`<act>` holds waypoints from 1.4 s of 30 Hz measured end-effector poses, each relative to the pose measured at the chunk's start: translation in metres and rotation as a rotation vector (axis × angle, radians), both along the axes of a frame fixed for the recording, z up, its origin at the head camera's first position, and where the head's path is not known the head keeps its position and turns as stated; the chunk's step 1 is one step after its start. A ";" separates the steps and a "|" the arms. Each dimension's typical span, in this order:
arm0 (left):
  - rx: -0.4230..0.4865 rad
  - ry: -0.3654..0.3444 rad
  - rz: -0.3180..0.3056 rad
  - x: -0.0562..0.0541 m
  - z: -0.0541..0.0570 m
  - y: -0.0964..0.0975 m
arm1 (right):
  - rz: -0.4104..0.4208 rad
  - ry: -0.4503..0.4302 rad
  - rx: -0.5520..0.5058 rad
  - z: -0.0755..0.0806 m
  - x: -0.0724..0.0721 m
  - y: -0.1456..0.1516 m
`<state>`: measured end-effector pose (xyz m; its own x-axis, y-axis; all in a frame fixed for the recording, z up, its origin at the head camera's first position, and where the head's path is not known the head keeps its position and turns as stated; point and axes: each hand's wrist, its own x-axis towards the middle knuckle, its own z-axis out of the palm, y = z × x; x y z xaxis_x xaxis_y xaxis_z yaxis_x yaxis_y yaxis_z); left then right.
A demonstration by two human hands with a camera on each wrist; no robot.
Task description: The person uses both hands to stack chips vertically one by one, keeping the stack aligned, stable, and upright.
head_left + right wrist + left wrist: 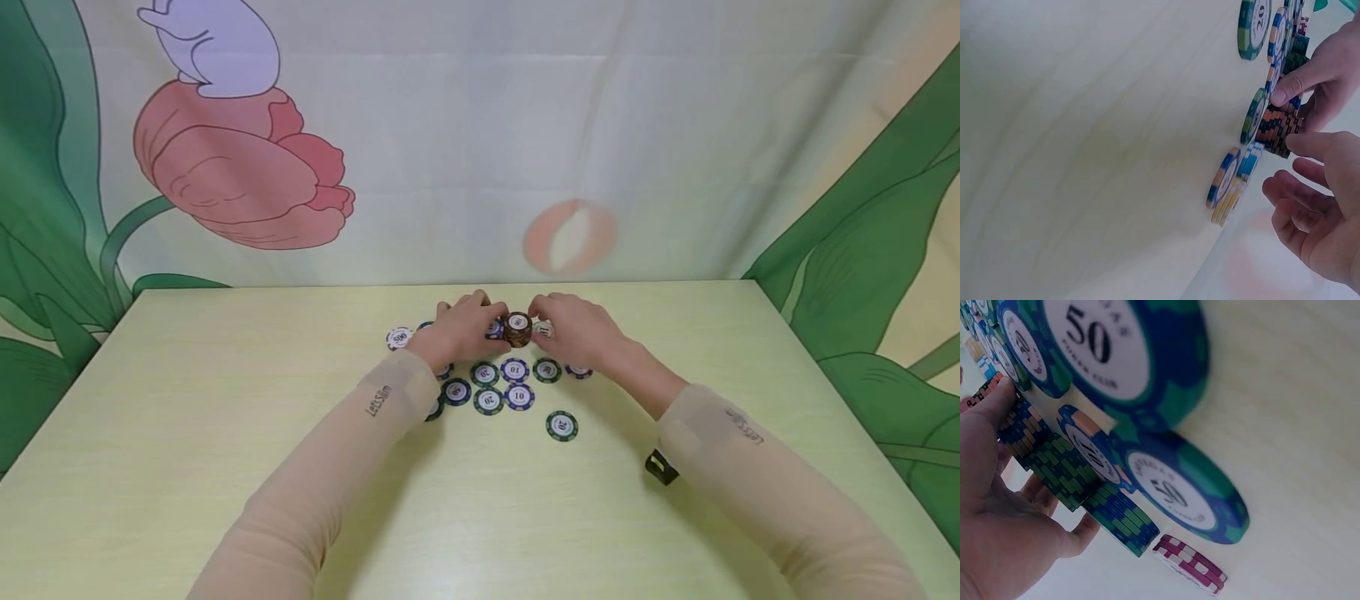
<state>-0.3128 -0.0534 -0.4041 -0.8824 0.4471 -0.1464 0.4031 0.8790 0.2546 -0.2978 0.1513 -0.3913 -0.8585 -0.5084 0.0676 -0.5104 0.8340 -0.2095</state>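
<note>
A tall stack of dark, orange-marked poker chips (517, 329) stands near the table's back edge, between the two hands. My left hand (467, 329) grips its left side, the thumb in front and the fingers behind. Beside that thumb is a blue and orange chip stack (1022, 431), followed by a green stack (1063, 472) behind which more fingers reach. My right hand (1329, 206) is at the other side, one fingertip right at the dark stack's upper end. Its other fingers are loosely bent and hold nothing. Light blue chips (1249, 164) sit below this hand.
Several chips lie flat in front of the stacks, among them a green 20 chip (562, 426) nearest me. Yellow chips (1229, 203) end the row at right; maroon chips (1191, 562) are at the left. A small black object (662, 468) lies by the right sleeve.
</note>
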 end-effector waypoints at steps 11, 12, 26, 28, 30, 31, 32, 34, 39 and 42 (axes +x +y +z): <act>-0.008 -0.006 -0.030 -0.001 -0.001 -0.003 | -0.026 -0.099 0.044 0.000 0.010 0.032; -0.009 -0.011 -0.036 -0.001 0.000 -0.004 | -0.026 -0.106 0.042 0.001 0.011 0.034; 0.030 -0.071 -0.036 -0.001 0.008 -0.019 | 0.005 -0.230 0.107 0.003 0.017 0.047; 0.028 -0.073 -0.021 -0.002 0.008 -0.022 | 0.004 -0.235 0.110 0.003 0.018 0.047; 0.031 -0.078 -0.012 -0.003 0.008 -0.025 | 0.002 -0.240 0.115 0.003 0.018 0.047; 0.032 -0.079 -0.012 -0.003 0.008 -0.026 | 0.001 -0.244 0.115 0.004 0.018 0.048; 0.035 -0.080 -0.013 -0.004 0.007 -0.027 | -0.002 -0.248 0.118 0.004 0.018 0.048; 0.042 -0.080 -0.019 -0.005 0.006 -0.029 | 0.001 -0.255 0.119 0.004 0.018 0.048; 0.059 -0.063 -0.034 -0.005 0.004 -0.031 | 0.003 -0.272 0.111 0.003 0.018 0.049; 0.066 -0.054 -0.036 -0.004 0.004 -0.033 | 0.008 -0.269 0.109 0.002 0.018 0.048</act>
<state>-0.3169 -0.0860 -0.4006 -0.8574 0.4883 -0.1627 0.4177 0.8449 0.3341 -0.2796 0.1990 -0.3896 -0.8342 -0.5069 -0.2173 -0.4551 0.8552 -0.2479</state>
